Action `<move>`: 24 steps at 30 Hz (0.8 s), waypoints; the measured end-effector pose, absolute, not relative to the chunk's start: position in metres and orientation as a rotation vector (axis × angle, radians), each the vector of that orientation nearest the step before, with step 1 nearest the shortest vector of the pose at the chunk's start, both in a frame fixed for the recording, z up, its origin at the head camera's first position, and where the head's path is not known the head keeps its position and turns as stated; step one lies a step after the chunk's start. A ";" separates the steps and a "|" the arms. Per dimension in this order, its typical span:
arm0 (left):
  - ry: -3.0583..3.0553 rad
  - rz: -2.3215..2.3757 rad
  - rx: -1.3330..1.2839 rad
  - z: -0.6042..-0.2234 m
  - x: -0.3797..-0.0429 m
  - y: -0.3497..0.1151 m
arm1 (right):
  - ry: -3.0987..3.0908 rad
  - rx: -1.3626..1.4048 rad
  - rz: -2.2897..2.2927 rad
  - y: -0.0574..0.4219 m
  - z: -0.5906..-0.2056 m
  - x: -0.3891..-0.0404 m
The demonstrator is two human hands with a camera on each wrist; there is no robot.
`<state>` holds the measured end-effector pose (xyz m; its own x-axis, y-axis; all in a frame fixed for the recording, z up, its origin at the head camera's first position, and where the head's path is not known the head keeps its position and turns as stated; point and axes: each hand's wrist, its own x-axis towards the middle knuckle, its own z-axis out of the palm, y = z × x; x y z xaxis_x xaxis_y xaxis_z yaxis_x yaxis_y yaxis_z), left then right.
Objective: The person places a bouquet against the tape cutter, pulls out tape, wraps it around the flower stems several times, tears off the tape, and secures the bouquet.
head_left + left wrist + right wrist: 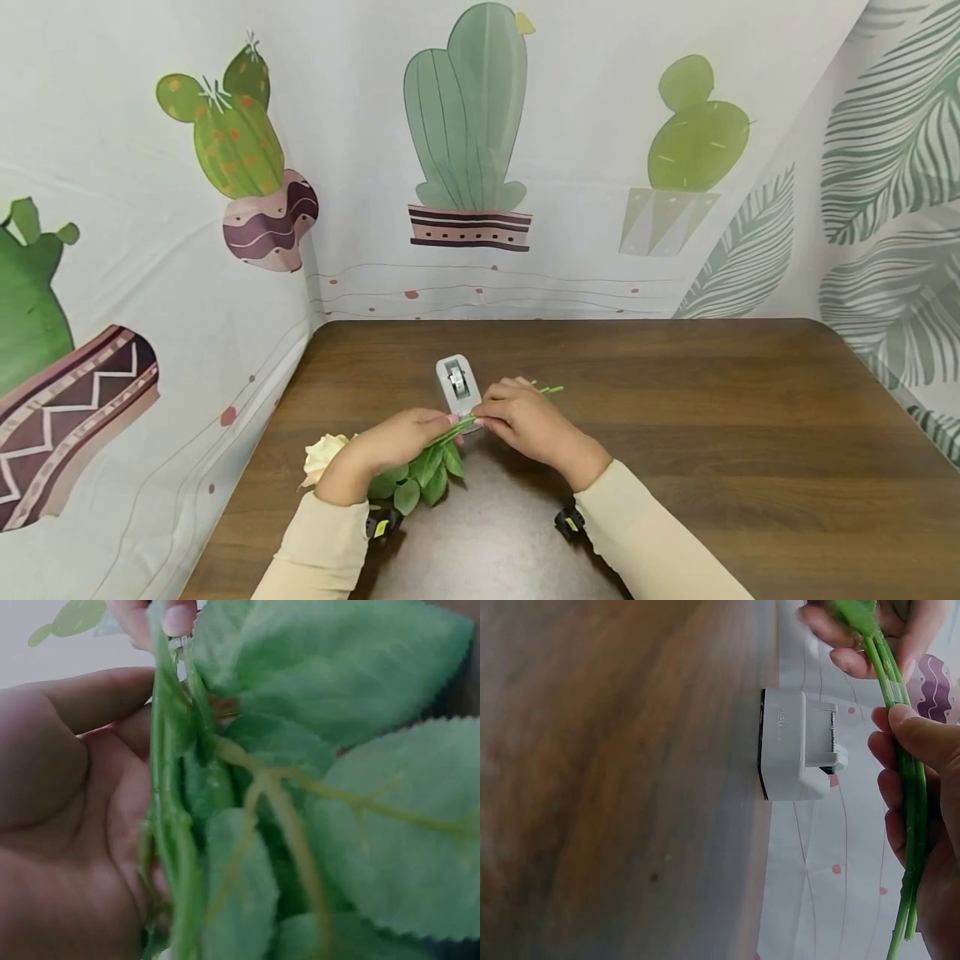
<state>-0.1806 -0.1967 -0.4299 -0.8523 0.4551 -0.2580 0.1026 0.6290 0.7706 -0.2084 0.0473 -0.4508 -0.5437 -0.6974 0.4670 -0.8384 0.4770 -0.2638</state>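
Several green flower stems (463, 424) run as a bundle between both hands, with green leaves (429, 477) and a cream rose (324, 457) at the left end. My left hand (397, 442) grips the bundle near the leaves. Farther toward the cut ends, my right hand (534, 427) holds the stems, its thumb (922, 733) pressed along them in the right wrist view. Between the hands, a shiny clear band, apparently tape (896, 692), lies around the stems. A white tape dispenser (458, 380) stands just beyond the hands. Part of the rose is hidden behind the left forearm.
The brown wooden table (712, 450) reaches out around the hands. A white cloth printed with cacti (360, 150) hangs behind it and along the left side. Black wrist cameras (570, 522) sit at both cuffs.
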 end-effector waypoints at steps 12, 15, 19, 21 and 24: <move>2.182 1.343 0.387 -0.433 -0.182 -0.198 | -2.422 1.308 0.691 0.046 -0.452 -0.210; 2.214 1.333 0.378 -0.433 -0.183 -0.198 | -2.438 1.313 0.706 0.046 -0.451 -0.210; 2.288 1.291 0.399 -0.432 -0.184 -0.197 | -2.499 1.319 0.725 0.046 -0.449 -0.208; 2.334 1.259 0.425 -0.431 -0.183 -0.196 | -2.546 1.323 0.728 0.046 -0.447 -0.208; 2.399 1.204 0.451 -0.430 -0.182 -0.195 | -2.620 1.335 0.730 0.046 -0.446 -0.207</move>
<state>-0.1823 -0.1947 -0.4302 -0.8605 0.4600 -0.2191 0.0992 0.5731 0.8135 -0.2069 0.0457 -0.4457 -0.6067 -0.7328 0.3081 -0.7865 0.4973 -0.3661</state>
